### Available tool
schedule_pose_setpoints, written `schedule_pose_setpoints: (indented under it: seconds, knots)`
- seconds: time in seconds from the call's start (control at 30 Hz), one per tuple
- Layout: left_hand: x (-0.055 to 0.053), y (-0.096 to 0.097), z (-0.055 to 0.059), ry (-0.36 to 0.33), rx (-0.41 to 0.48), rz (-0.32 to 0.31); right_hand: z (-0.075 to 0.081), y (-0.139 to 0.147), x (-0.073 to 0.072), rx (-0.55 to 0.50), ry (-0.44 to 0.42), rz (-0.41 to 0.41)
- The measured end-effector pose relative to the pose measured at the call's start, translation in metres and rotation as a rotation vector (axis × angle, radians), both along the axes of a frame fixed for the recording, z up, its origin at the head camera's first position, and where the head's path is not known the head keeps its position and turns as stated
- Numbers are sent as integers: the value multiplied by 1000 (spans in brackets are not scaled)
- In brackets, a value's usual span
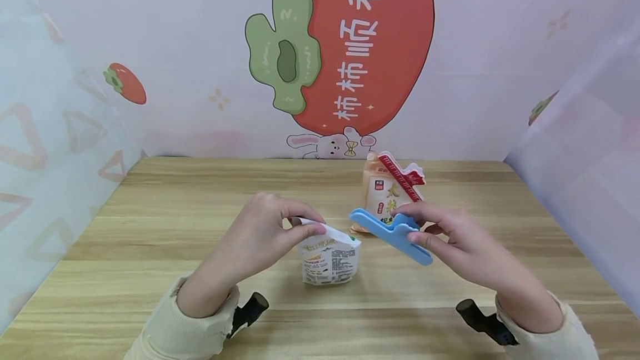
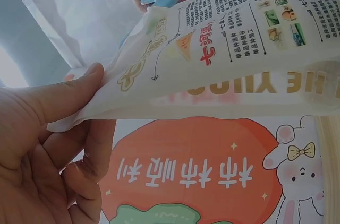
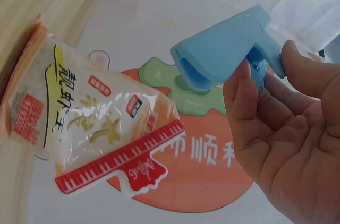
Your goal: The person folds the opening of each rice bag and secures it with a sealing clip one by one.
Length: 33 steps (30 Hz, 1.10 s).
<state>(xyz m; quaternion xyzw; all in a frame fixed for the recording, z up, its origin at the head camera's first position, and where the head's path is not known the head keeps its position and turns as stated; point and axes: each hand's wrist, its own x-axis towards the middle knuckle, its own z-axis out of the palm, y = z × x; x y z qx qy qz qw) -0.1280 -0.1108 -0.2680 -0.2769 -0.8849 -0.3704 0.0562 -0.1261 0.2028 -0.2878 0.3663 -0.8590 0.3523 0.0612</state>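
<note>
My left hand (image 1: 265,238) pinches the folded-over top of a small white printed food bag (image 1: 330,263), which stands on the table. In the left wrist view the thumb lies on one side of the bag's edge (image 2: 127,80) with fingers beneath. A blue bag clip (image 1: 390,235) is held by its handles between the thumb and fingers of my right hand (image 1: 460,243), just right of the white bag and apart from it. The right wrist view shows the clip (image 3: 218,49) with a gap along its long jaws.
Behind the blue clip stands an orange and clear food bag (image 1: 376,193), its top closed by a red and white bag clip (image 1: 402,176). The wooden table (image 1: 175,199) ends at a printed backdrop (image 1: 200,43), with white cloth on both sides.
</note>
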Motion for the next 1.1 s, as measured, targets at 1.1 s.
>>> schedule_pose_setpoints:
  seconds: [1.1]
  knots:
    - [1, 0, -1, 52, -18, 17, -5, -15, 8, 15, -171, -89]
